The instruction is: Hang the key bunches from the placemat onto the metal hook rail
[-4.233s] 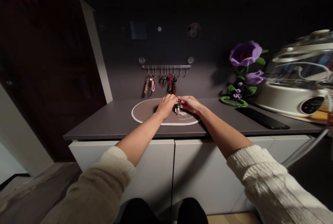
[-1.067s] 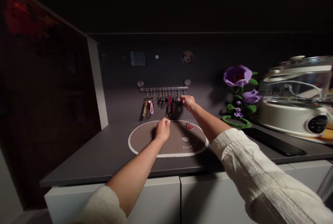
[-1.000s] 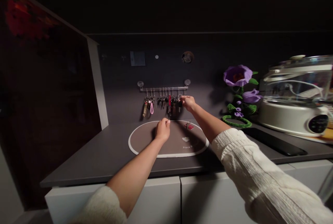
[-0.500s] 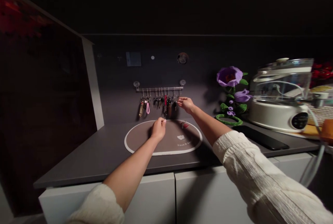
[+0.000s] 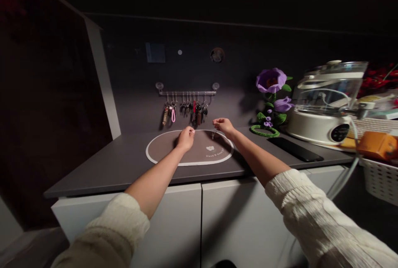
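My left hand [image 5: 185, 137] rests on the brown oval mat [image 5: 161, 152] with its fingers curled in and nothing visible in it. My right hand [image 5: 224, 126] hovers at the mat's far edge, fingertips pointing down right over a small key with a red tag [image 5: 214, 135] that lies on the mat. Whether the fingertips touch it is unclear. Behind both hands, a metal hook rail [image 5: 186, 92] on the dark wall carries several key bunches [image 5: 189, 109], one on a pink loop.
On the grey counter [image 5: 108, 164] stand purple fabric flowers [image 5: 271, 81] with a green ring, a black phone [image 5: 294, 149] and a white appliance with a clear lid [image 5: 326, 106]. A white basket [image 5: 381, 176] sits far right. White cabinet doors are below.
My right hand left the key bunch at the rail's right end and dropped towards the small key on the mat. My left hand stayed on the mat. The view tilted down.
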`<state>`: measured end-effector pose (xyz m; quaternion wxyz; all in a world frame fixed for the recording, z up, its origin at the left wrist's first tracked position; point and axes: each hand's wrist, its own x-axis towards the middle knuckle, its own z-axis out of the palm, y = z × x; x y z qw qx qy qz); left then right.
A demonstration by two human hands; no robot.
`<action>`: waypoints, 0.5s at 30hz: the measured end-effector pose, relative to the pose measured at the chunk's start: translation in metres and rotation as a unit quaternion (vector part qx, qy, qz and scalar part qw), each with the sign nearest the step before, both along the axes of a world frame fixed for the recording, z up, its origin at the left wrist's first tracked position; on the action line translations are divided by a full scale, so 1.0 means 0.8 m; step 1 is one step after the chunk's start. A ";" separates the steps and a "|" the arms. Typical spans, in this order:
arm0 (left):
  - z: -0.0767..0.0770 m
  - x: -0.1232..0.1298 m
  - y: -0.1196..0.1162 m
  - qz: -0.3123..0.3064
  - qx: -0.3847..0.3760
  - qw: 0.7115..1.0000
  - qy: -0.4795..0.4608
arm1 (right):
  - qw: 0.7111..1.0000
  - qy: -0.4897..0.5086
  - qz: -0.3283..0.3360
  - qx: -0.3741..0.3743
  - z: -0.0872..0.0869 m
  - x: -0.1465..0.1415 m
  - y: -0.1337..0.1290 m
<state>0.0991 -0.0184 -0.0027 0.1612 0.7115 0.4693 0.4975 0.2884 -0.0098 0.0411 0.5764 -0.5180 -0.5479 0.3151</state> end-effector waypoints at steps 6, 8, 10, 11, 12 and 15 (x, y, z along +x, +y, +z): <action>0.000 -0.001 -0.002 -0.016 -0.004 1.000 0.007 | 0.975 -0.196 -0.108 0.018 -0.031 0.020 0.001; 0.000 0.000 -0.003 -0.026 -0.011 1.000 0.009 | 0.966 -0.229 -0.117 0.020 -0.034 0.025 0.002; 0.000 0.001 -0.003 -0.036 -0.022 0.999 0.007 | 0.960 -0.254 -0.116 0.013 -0.035 0.028 0.004; 0.000 0.001 -0.003 -0.042 -0.027 0.999 0.005 | 0.957 -0.267 -0.114 0.008 -0.035 0.029 0.005; -0.001 0.001 -0.003 -0.049 -0.030 0.998 0.004 | 0.953 -0.280 -0.114 0.005 -0.036 0.029 0.007; -0.002 0.002 -0.002 -0.065 -0.038 0.997 0.001 | 0.943 -0.313 -0.109 0.008 -0.036 0.029 0.012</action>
